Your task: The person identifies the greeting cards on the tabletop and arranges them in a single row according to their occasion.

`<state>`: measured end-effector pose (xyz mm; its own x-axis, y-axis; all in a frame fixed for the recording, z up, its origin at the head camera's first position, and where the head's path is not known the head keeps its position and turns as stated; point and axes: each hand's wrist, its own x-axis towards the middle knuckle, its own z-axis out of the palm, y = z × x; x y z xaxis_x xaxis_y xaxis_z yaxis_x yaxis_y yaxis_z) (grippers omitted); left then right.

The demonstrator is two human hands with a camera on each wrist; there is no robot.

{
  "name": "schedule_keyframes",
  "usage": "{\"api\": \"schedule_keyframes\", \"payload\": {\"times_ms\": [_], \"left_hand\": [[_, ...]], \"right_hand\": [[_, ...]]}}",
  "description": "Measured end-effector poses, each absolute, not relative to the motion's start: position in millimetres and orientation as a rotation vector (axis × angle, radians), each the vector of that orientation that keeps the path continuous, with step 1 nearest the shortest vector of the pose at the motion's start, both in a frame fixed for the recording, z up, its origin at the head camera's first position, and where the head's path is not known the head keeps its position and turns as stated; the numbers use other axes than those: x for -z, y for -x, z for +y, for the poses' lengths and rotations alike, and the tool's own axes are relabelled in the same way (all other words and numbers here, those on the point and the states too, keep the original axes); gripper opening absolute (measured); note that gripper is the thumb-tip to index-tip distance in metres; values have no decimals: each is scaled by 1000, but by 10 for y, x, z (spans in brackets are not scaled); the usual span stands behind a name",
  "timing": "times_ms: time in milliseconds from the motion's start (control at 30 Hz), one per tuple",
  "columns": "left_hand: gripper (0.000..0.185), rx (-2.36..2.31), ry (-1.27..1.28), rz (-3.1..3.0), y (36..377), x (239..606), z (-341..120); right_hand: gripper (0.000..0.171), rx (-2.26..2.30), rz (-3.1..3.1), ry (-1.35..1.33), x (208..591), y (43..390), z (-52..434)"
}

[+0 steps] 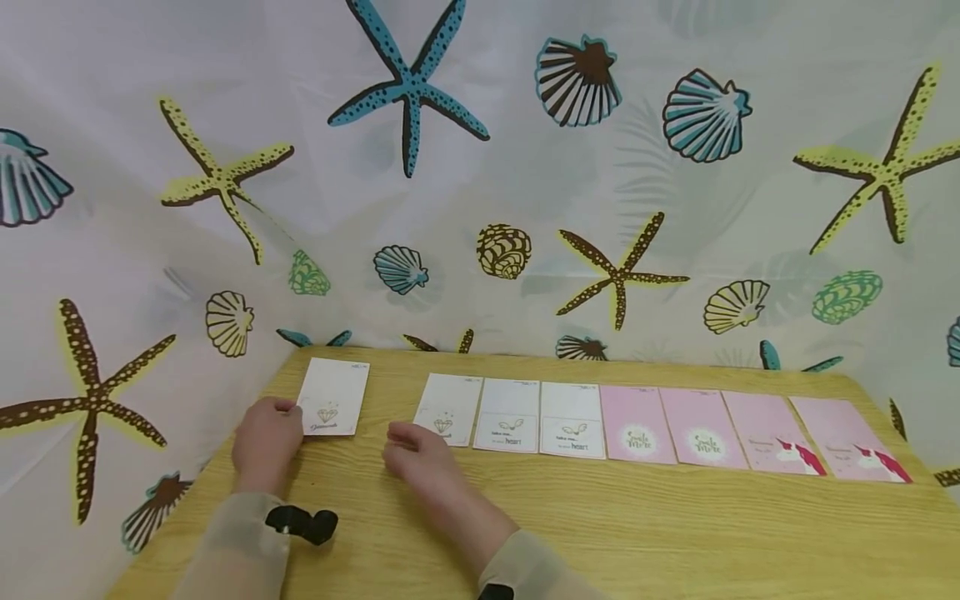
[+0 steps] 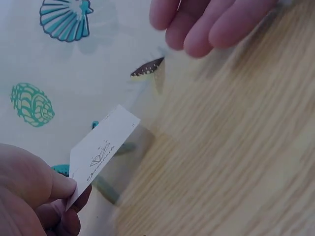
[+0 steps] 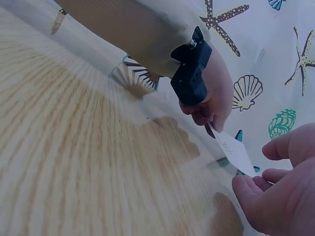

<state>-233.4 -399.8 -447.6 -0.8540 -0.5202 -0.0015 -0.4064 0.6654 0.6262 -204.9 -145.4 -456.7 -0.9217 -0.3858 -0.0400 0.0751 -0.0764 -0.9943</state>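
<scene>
Head cam: left hand (image 1: pixel 266 443) sits at the table's (image 1: pixel 600 533) far-left corner, thumb & fingers pinching the near edge of a white diamond card (image 1: pixel 333 397). Left wrist cam confirms it, card (image 2: pixel 101 152) nipped at one corner between thumb and curled fingers, tilted up off the wood. Right wrist cam: same card (image 3: pixel 235 151) hanging from that hand (image 3: pixel 209 98), black wrist unit (image 3: pixel 191 73) strapped just above it.

Right hand (image 1: pixel 418 454) lies palm-down just right of that card, fingers loosely bent, holding nothing, fingertips right by the near edge of a second diamond card (image 1: pixel 448 408); can't tell if they touch it.

No containers on the table, everything lies flat on the wood.

Count, running right from the held card: 2 white diamond cards incl. the held one, 2 white heart cards (image 1: pixel 508 415), 2 pink smile cards (image 1: pixel 637 423), 2 pink unicorn cards (image 1: pixel 772 433). 8 total, the last 7 edge to edge in one row. Seashell curtain (image 1: pixel 480 167) behind.
</scene>
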Motion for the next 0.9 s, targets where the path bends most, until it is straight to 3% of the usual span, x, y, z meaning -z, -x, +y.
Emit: {"api": "schedule_keyframes", "payload": {"times_ms": [500, 900], "left_hand": [[41, 1064, -608, -2656, 2321, 4432, -3586], [40, 1107, -549, -2651, 2335, 4431, -3382]], "right_hand": [[61, 2154, 1750, 335, 4571, 2035, -1490], [57, 2152, 1799, 293, 4562, 2036, -1412]]}}
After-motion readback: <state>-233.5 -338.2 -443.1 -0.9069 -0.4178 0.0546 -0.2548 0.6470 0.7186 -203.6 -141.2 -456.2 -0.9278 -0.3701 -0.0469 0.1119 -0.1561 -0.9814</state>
